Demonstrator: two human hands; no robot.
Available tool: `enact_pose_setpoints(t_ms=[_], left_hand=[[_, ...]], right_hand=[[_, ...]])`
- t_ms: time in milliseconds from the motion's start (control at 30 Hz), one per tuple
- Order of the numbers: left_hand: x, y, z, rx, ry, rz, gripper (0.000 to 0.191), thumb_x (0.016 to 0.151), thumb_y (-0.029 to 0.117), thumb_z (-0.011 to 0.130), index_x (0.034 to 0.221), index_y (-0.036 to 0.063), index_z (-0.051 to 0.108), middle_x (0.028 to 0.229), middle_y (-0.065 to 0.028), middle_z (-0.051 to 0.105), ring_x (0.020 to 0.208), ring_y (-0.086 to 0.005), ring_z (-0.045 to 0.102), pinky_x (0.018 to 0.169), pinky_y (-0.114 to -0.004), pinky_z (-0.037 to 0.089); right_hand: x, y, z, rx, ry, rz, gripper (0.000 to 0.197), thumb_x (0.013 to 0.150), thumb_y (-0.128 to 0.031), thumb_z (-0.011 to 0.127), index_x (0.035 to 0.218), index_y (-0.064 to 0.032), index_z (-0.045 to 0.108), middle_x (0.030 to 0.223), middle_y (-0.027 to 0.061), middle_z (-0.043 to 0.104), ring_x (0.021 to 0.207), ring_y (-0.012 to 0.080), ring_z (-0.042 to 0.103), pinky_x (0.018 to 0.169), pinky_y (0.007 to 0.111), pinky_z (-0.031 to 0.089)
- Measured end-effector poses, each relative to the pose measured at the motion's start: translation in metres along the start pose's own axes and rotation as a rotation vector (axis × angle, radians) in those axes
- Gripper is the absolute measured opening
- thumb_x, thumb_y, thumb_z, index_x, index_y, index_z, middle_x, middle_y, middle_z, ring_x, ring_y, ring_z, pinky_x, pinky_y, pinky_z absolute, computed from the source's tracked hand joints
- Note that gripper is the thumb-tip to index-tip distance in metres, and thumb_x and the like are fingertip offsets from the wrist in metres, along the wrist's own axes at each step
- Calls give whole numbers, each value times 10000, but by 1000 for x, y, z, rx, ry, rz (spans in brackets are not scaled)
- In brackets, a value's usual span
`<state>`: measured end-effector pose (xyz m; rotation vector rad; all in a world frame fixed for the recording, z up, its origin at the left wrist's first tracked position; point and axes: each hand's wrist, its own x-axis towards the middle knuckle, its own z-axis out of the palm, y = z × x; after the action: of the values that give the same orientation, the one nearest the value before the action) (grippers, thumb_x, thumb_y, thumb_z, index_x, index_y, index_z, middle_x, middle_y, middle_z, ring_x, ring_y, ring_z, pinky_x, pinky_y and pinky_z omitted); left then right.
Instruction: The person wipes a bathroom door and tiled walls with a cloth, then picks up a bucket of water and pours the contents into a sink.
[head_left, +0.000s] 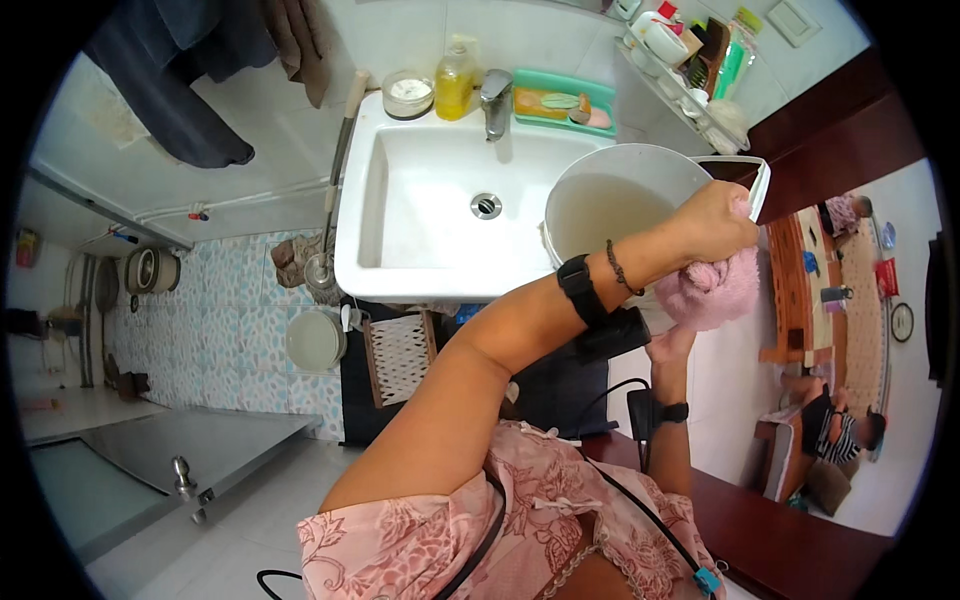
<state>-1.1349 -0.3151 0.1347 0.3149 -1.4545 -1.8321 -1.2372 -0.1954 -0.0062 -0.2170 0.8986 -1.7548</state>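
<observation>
My left hand is closed around a bunched pink towel, at the right side of a white bucket. Murky greyish water appears to be in the bucket, which stands at the right end of a white washbasin. Just below the towel is my right hand; its fingers are mostly hidden behind the cloth, so its grip cannot be made out. A strap with a black device sits on each forearm.
A chrome faucet, a yellow liquid bottle, a glass jar and a green soap tray line the basin's back. A mop leans at left. Crowded toiletries fill a wall shelf. Two people are in the room at right.
</observation>
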Motion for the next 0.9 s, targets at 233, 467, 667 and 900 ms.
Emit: enact_pose_setpoints(t_ms=[233, 467, 667, 900], left_hand=[[22, -24, -3, 56, 116, 90, 121, 564, 77, 531, 585, -34, 486, 521, -120, 472, 517, -151, 454, 483, -333, 394], [39, -36, -12, -31, 113, 115, 153, 567, 103, 541, 590, -37, 482, 557, -179, 504, 524, -228, 499, 516, -363, 407], [33, -25, -11, 70, 112, 142, 150, 571, 100, 535, 603, -41, 495, 555, -179, 511, 536, -246, 521, 530, -368, 411], [39, -30, -15, 81, 104, 164, 153, 559, 102, 542, 600, -38, 498, 550, -181, 507, 519, -243, 504, 523, -359, 410]], right_hand=[[27, -28, 5, -61, 48, 34, 430, 845, -361, 388, 1166, -75, 379, 1150, 106, 451, 1046, 255, 453, 870, 424, 391], [32, -26, 24, -64, 63, -17, 385, 855, -284, 396, 1155, -42, 390, 1153, 111, 456, 1028, 247, 471, 870, 379, 408], [30, -26, 19, -47, 51, -9, 369, 848, -270, 419, 1141, -45, 409, 1134, 112, 473, 1026, 241, 474, 876, 368, 406], [39, -22, 3, -68, 90, -29, 479, 838, -380, 402, 1195, -64, 352, 1205, 121, 403, 1090, 260, 416, 906, 426, 359]])
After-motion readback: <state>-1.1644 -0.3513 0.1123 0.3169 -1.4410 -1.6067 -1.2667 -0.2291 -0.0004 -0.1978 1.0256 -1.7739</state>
